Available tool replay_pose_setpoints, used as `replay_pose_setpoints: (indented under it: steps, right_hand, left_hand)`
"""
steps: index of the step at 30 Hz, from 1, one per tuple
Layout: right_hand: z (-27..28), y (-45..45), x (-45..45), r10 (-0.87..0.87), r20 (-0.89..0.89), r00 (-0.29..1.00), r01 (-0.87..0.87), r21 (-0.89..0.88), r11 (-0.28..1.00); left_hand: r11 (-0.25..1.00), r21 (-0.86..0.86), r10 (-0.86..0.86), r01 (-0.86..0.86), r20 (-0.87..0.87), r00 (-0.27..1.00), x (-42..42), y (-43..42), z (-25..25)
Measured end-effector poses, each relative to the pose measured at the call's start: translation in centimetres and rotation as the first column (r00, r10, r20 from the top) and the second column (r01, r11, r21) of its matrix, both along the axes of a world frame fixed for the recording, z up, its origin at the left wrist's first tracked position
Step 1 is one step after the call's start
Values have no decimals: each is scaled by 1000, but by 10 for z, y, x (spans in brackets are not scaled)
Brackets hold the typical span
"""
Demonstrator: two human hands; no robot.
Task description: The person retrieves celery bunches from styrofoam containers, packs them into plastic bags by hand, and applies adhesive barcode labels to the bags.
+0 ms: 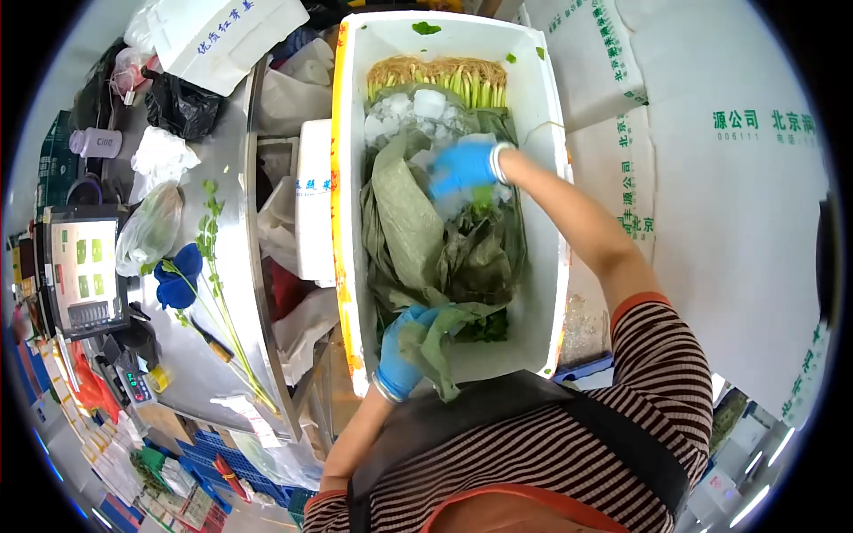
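Note:
A white foam box (542,266) stands before me. Rooted greens (480,87), probably celery, lie at its far end, and chunks of ice (404,115) are heaped beside the roots. A crumpled dark green plastic sheet (404,209) covers much of the rest. My left hand (402,355), in a blue glove, is closed on the sheet's edge at the near end of the box. Over the ice in the middle is my right hand (466,169), also blue-gloved. Motion blurs its fingers, so I cannot tell whether it holds anything.
To the left, a metal table (200,355) carries green stalks (218,284), a blue glove (180,275), a knife (216,345) and a plastic bag (151,231). A screen (87,274) stands at its far left. White foam boxes (693,222) are stacked on the right.

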State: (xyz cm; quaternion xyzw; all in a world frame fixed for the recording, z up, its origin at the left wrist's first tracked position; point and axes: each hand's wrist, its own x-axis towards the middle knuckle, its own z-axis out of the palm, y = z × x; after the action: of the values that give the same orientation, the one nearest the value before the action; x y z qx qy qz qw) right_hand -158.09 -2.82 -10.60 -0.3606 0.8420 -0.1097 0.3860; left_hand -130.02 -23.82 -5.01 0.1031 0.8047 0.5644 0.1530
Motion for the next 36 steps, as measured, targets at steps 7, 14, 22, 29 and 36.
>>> replay_pose_setpoints:
  steps: [7, 14, 22, 29, 36]
  right_hand:
    - [-75, -94, -112, -506, -222, 833, 430, -315, 846]
    - [-103, -88, -56, 275, -155, 949, -208, 348, 914]
    - [10, 19, -92, -285, -56, 957, 288, 64, 956]
    - [-95, 86, -102, 236, -543, 806, 235, 659, 714]
    - [-42, 91, -142, -328, -423, 845, 357, -11, 934]
  left_hand:
    - [996, -85, -13, 9, -50, 999, -5, 2, 8]
    - [996, -66, -65, 62, -49, 997, -5, -8, -11]
    - [998, -12, -58, 58, 34, 998, 4, -16, -17]
    - [997, 19, -74, 72, 107, 992, 1, -21, 1]
    - [876, 307, 185, -372, 497, 848, 47, -45, -20]
